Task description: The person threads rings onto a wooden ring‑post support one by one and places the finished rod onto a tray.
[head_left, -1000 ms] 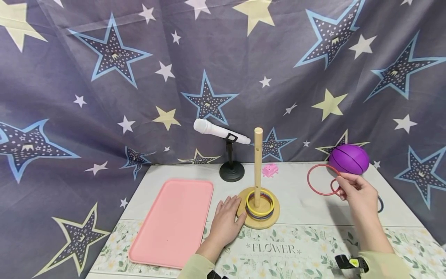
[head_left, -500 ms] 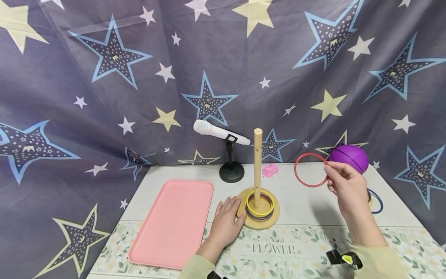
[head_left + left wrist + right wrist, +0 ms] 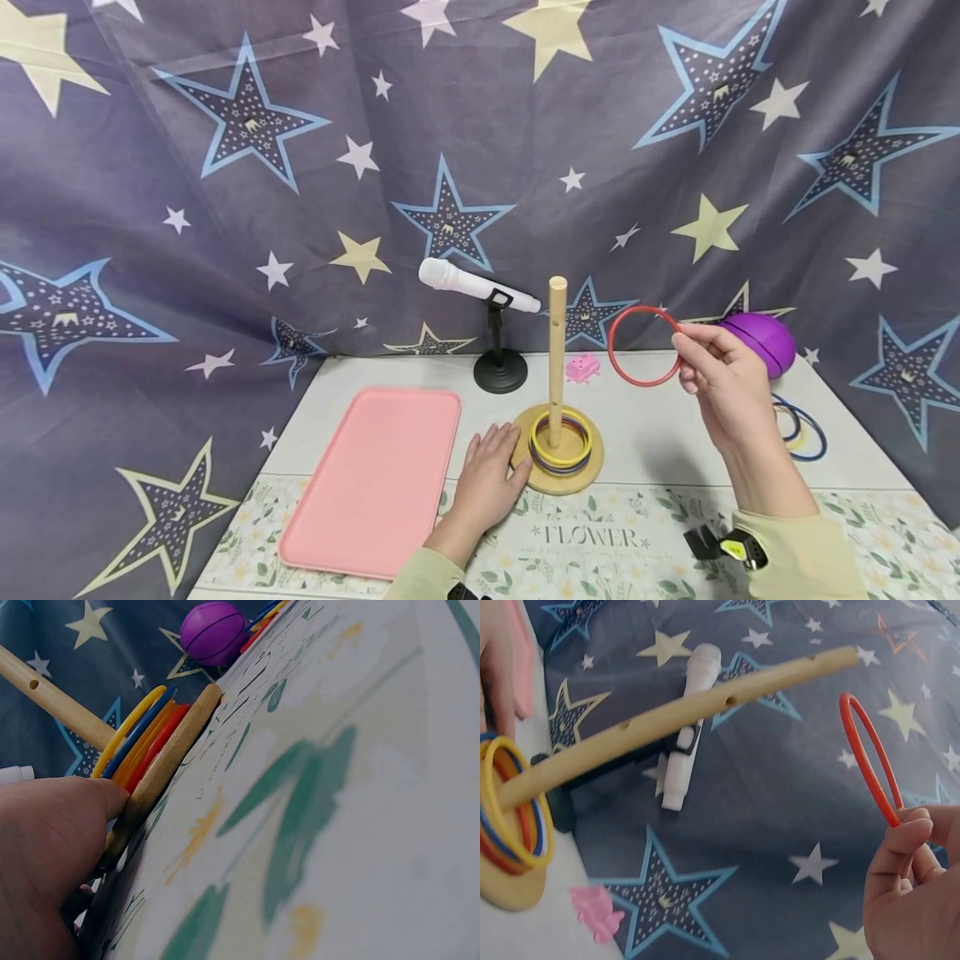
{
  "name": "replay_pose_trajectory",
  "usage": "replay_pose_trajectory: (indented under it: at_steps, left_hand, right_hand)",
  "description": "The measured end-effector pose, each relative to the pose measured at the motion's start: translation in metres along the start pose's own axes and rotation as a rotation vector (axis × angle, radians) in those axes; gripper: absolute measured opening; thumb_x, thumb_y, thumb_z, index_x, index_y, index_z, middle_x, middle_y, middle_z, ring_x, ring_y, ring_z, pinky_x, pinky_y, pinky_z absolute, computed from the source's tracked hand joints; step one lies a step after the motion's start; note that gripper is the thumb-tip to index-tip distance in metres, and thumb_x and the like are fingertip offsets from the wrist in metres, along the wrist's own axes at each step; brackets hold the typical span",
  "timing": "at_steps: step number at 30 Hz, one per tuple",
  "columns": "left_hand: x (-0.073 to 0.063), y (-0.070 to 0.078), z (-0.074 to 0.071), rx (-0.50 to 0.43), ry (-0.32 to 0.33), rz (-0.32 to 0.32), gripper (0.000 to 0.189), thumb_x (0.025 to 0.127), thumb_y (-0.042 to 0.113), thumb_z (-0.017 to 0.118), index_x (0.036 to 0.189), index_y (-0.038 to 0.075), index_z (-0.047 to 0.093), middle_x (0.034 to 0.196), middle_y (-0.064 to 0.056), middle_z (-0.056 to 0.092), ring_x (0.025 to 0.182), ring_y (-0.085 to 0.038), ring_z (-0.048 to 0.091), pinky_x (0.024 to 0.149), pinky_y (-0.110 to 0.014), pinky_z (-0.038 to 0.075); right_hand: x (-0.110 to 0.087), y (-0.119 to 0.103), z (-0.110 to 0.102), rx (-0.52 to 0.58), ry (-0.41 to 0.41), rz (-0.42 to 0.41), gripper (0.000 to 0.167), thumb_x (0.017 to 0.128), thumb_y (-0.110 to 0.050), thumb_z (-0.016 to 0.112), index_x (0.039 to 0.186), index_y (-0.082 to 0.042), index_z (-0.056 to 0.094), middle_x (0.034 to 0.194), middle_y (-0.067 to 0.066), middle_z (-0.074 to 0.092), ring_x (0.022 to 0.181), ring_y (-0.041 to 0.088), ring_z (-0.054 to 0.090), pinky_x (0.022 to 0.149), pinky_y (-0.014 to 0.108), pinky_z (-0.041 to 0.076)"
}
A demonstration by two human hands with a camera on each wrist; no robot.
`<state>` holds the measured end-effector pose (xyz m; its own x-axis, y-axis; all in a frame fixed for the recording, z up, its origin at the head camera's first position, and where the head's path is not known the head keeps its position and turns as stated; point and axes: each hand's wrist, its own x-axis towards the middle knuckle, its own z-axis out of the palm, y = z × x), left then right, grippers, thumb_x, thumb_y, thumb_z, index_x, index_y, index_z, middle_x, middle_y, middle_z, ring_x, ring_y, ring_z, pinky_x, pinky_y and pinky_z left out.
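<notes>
My right fingers (image 3: pixel 696 352) are pinching the likely light, stiff red ring's (image 3: pixel 868 768) rim nearest the bench's (image 3: pixel 637 408) right edge; left fingers (image 3: pixel 491 439) lying straight.

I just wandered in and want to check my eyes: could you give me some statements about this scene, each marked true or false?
1. The right hand pinches a red ring. True.
2. The left hand lies at the edge of the round base under the wooden post. True.
3. The red ring is around the wooden post. False: it is held apart from it.
4. The top ring around the post is blue. False: the yellow ring is on top.
5. Loose rings lie near the purple ball. True.
6. The microphone lies flat. False: the microphone is tilted, held by a black stand.
</notes>
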<state>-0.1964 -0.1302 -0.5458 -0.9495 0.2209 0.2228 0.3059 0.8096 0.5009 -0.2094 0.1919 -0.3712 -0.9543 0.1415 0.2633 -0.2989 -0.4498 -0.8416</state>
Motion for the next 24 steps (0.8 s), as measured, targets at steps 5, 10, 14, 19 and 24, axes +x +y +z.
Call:
replay_pose_trajectory:
  at_steps: [5, 10, 14, 19, 24]
  left_hand:
    - [0.000, 0.000, 0.000, 0.000, 0.000, 0.002, 0.058, 0.111, 0.034, 0.066, 0.160, 0.004, 0.056, 0.166, -0.019, 0.052, 0.160, -0.039, 0.039, 0.134, -0.061, 0.019]
    - [0.000, 0.000, 0.000, 0.004, -0.002, 0.000, 0.058, 0.111, 0.034, 0.065, 0.160, 0.004, 0.056, 0.167, -0.018, 0.052, 0.160, -0.039, 0.039, 0.134, -0.061, 0.019]
    - [0.000, 0.000, 0.000, 0.005, -0.002, -0.001, 0.058, 0.111, 0.034, 0.065, 0.160, 0.004, 0.056, 0.167, -0.017, 0.052, 0.160, -0.039, 0.039, 0.134, -0.061, 0.019]
    - [0.000, 0.000, 0.000, 0.005, 0.000, 0.004, 0.058, 0.111, 0.034, 0.066, 0.160, 0.004, 0.056, 0.166, -0.018, 0.052, 0.160, -0.040, 0.040, 0.134, -0.062, 0.019]
    - [0.000, 0.001, -0.001, 0.002, 0.000, 0.003, 0.058, 0.111, 0.034, 0.065, 0.160, 0.004, 0.056, 0.166, -0.017, 0.052, 0.160, -0.040, 0.040, 0.134, -0.062, 0.019]
  right_hand:
    - [-0.001, -0.007, 0.015, 0.017, -0.028, -0.008, 0.010, 0.104, 0.004, 0.073, 0.112, -0.001, 0.079, 0.082, 0.004, 0.070, 0.060, 0.008, 0.062, 0.049, 0.015, 0.047]
    - [0.001, -0.012, 0.029, 0.029, -0.047, -0.017, 0.010, 0.104, 0.003, 0.073, 0.110, -0.002, 0.079, 0.082, 0.004, 0.070, 0.060, 0.008, 0.061, 0.049, 0.015, 0.047]
    - [0.003, -0.015, 0.040, 0.023, -0.058, -0.031, 0.008, 0.104, 0.002, 0.075, 0.110, -0.001, 0.079, 0.082, 0.005, 0.070, 0.060, 0.009, 0.061, 0.049, 0.016, 0.046]
    - [0.006, -0.017, 0.053, 0.013, -0.078, -0.041, 0.008, 0.104, 0.000, 0.075, 0.111, -0.002, 0.079, 0.082, 0.005, 0.069, 0.060, 0.009, 0.059, 0.049, 0.016, 0.045]
    - [0.009, -0.017, 0.065, 0.023, -0.093, -0.048, 0.008, 0.104, 0.000, 0.074, 0.109, -0.003, 0.079, 0.082, 0.005, 0.068, 0.060, 0.009, 0.058, 0.049, 0.015, 0.044]
